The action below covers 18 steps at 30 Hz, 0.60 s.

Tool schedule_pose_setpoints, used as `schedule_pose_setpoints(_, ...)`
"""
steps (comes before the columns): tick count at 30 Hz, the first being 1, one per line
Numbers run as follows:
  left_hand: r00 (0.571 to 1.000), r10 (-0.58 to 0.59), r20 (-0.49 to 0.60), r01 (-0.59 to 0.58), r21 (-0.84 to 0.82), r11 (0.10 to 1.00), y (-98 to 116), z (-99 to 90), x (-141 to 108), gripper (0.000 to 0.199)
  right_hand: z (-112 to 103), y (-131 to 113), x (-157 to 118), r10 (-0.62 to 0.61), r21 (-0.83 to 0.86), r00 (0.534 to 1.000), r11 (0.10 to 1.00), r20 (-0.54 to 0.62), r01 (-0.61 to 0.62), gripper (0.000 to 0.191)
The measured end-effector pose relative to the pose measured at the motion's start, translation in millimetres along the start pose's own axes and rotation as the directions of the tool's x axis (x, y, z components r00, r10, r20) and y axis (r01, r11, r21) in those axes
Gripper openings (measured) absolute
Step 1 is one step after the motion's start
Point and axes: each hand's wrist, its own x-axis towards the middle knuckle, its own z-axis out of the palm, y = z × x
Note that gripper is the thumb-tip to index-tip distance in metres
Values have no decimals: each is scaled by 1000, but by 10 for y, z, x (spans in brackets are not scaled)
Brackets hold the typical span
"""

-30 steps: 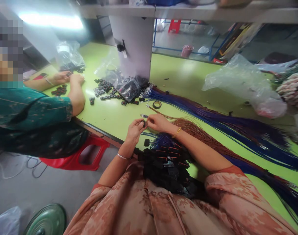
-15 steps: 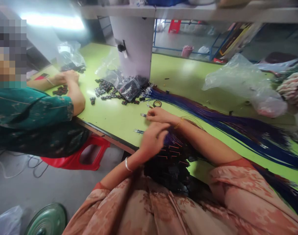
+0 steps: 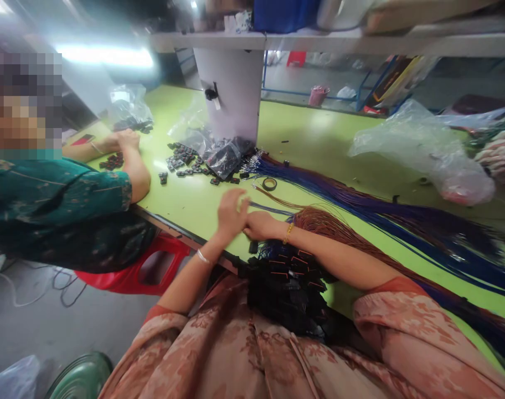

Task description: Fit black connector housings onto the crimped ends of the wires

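Observation:
My right hand (image 3: 264, 226) is closed over the table's near edge, its fingers curled. What it pinches is hidden. Just below its fingers a small black connector housing (image 3: 253, 247) shows. My left hand (image 3: 231, 215), slightly blurred, is raised close beside the right fingertips. Its fingers look bent and apart, with nothing visible in them. Beyond the right hand run blue wires (image 3: 273, 209), and a thick bundle of brown wires (image 3: 329, 224) lies by the right forearm. A heap of black connector pieces (image 3: 288, 296) rests in my lap.
A tape roll (image 3: 269, 183) sits on the green table (image 3: 310, 127). Farther off are small black parts (image 3: 185, 158), a plastic bag (image 3: 225, 158) and a long blue-purple wire bundle (image 3: 360, 208). At left, a co-worker's hands (image 3: 125, 141) are together. A clear bag (image 3: 418, 138) lies right.
My left hand has moved up and left, off its place across the right hand. My right hand has come down nearer the table edge, and the black housing shows beneath it. The view has shifted slightly.

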Motion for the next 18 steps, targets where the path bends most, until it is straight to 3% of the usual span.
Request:
schedule_pose_setpoints(3, 948, -304, -90, 317, 263, 911, -680, -199, 496, 46, -8, 7, -7, -41, -52, 984, 997, 170, 51, 14)
schedule_pose_setpoints(5, 892, -438, -109, 436, 464, 771, -1077, -358, 757, 63, -18, 18, -11, -48, -58, 972, 996, 230, 63, 18)
schedule_pose_setpoints(7, 837, -528, -144, 508, 565, 651, -1388, -526, 955, 72, -22, 38, -17, -54, -35, 969, 997, 240, 64, 20)
schedule_pose_setpoints(13, 783, -587, -204, 553, 660, 509, -1900, -905, 1357, 84, -50, 74, -32, -53, 20, 968, 999, 247, 49, 18)
schedule_pose_setpoints(15, 788, -583, -199, 540, 678, 499, -2006, -955, 1466, 84, -67, 71, -31, -50, 31, 969, 999, 244, 44, 17)
schedule_pose_setpoints(18, 797, -594, -109, 484, 703, 521, -2129, -936, 1602, 81, -85, 72, -19, -45, 45, 968, 998, 245, 35, 16)
